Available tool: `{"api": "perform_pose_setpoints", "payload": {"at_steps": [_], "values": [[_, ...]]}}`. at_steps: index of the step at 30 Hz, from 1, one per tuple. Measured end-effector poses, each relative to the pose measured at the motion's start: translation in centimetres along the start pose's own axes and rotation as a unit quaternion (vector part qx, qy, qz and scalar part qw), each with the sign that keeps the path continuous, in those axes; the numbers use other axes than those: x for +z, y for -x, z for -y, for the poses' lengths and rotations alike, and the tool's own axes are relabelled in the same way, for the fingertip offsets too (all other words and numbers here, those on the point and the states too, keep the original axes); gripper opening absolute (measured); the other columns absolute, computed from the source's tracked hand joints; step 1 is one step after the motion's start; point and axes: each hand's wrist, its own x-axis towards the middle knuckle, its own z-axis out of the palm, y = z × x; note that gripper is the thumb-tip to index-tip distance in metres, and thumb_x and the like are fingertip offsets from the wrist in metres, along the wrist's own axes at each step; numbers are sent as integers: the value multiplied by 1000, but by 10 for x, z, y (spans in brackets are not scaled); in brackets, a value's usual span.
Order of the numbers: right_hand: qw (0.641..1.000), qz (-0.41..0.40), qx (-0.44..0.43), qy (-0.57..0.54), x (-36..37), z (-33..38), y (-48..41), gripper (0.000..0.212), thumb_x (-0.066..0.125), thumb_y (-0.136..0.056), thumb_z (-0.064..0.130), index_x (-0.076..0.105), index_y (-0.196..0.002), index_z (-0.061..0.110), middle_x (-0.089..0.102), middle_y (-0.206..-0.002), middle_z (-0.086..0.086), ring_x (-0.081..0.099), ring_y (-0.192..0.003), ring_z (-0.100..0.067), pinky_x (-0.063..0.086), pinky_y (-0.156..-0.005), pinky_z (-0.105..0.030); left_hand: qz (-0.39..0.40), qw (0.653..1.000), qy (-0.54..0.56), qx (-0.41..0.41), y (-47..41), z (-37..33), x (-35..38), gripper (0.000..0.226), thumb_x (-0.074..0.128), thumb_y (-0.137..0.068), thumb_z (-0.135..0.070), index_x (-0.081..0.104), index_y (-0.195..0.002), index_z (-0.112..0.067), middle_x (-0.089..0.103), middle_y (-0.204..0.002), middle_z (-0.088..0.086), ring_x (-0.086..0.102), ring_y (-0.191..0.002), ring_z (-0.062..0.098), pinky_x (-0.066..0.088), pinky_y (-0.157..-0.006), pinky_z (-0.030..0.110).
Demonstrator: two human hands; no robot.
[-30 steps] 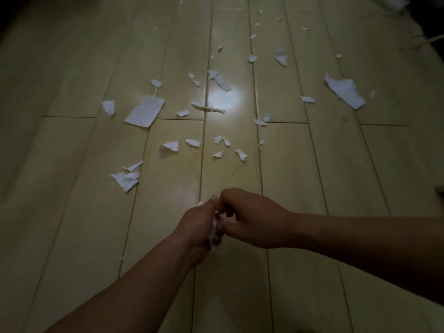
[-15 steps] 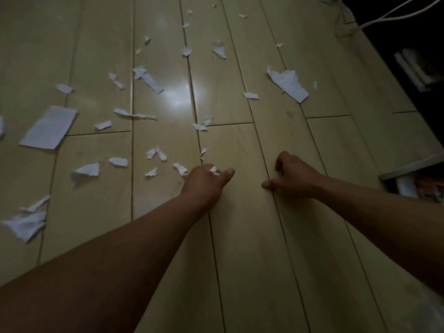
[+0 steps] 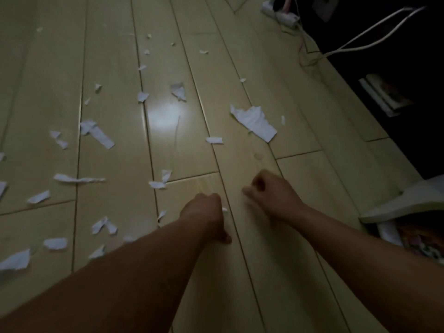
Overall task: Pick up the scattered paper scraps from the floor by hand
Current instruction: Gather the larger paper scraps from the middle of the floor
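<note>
White torn paper scraps lie scattered over the pale wooden floor [image 3: 300, 212], mostly to the left and ahead. A large torn piece [image 3: 254, 121] lies ahead of my hands, with a small scrap [image 3: 213, 140] just left of it. Two small scraps [image 3: 159, 182] lie ahead-left of my left hand. A long strip [image 3: 98, 134] and a thin strip [image 3: 77, 179] sit farther left. My left hand [image 3: 204, 212] is a fist low over the floor, with a bit of white paper [image 3: 224, 209] showing at its edge. My right hand [image 3: 271, 191] is blurred, fingers curled, with nothing visible in it.
A white power strip [image 3: 281, 13] and cables [image 3: 360, 37] lie at the far right by dark furniture holding stacked books [image 3: 384, 94]. A pale curved object [image 3: 408, 200] sits at the right edge, close to my right forearm.
The view has swung to the right and forward. My hands have separated from each other; the left hand has closed into a fist and the right hand has curled its fingers slightly farther ahead.
</note>
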Motion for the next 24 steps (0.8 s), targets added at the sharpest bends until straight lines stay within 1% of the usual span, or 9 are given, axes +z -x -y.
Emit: {"api": "perform_pose_setpoints", "payload": {"at_steps": [2, 4, 9, 12, 14, 15, 17, 21, 24], "values": [[993, -118, 10, -20, -25, 3, -47, 33, 71, -91, 46, 59, -112, 22, 61, -107, 0, 62, -94, -20, 53, -79, -37, 6, 1000, 12, -3, 3, 0, -1, 93, 96, -58, -54, 50, -134, -23, 55, -130, 7, 55, -106, 24, 52, -88, 39], [986, -163, 18, -17, -46, 6, -89, 43, 70, -93, 38, 56, -128, 17, 57, -124, -9, 60, -110, -28, 52, -88, -39, 8, 1000, 25, -13, 7, -1, -2, 91, 96, -61, -50, 50, -135, -24, 54, -132, 6, 56, -111, 24, 53, -93, 40], [995, -63, 18, 81, -62, 18, -147, 67, 63, -97, 33, 34, -157, 30, 44, -155, -11, 45, -138, -34, 43, -110, -47, 18, 999, 35, -25, 17, -4, -5, 86, 97, -62, -46, 52, -132, -24, 54, -132, 7, 58, -113, 27, 54, -92, 41], [977, 48, -9, 208, -58, 38, -161, 76, 47, -94, 51, 22, -162, 33, 36, -164, -11, 40, -147, -37, 26, -123, -56, 19, 999, 24, -16, 22, -6, -13, 85, 98, -61, -46, 55, -131, -20, 56, -133, 12, 60, -116, 33, 51, -91, 40], [963, 64, -24, 259, -54, 45, -159, 72, 49, -87, 56, 35, -155, 37, 41, -158, -14, 44, -142, -42, 25, -122, -61, 16, 1000, 23, -5, 27, -6, -17, 84, 97, -63, -47, 56, -131, -18, 58, -131, 13, 60, -116, 33, 51, -91, 39], [967, 43, -37, 249, -52, 45, -158, 61, 60, -87, 46, 49, -145, 34, 47, -150, -16, 49, -137, -42, 29, -121, -61, 13, 1000, 26, 2, 28, -6, -18, 83, 96, -64, -47, 56, -132, -18, 59, -130, 12, 60, -115, 32, 53, -92, 40], [978, -21, -53, 202, -47, 36, -155, 30, 64, -93, 27, 67, -122, 24, 56, -134, -18, 58, -125, -42, 37, -116, -56, 15, 999, 37, 9, 27, -6, -16, 83, 95, -67, -46, 55, -135, -19, 60, -130, 9, 59, -113, 29, 55, -95, 44], [986, -54, -68, 145, -29, 35, -125, 25, 56, -101, 32, 68, -112, 12, 63, -118, -20, 61, -110, -40, 47, -92, -44, 11, 1000, 26, 10, 23, -6, -15, 85, 94, -67, -49, 55, -136, -19, 60, -128, 8, 59, -112, 28, 55, -94, 45], [996, -66, -65, -10, -23, 31, -77, 24, 55, -102, 36, 71, -100, 18, 70, -104, -2, 66, -101, -26, 46, -79, -32, 6, 1000, 15, 8, 17, -6, -12, 85, 94, -65, -51, 55, -134, -20, 61, -125, 8, 59, -108, 27, 55, -91, 44]]}}
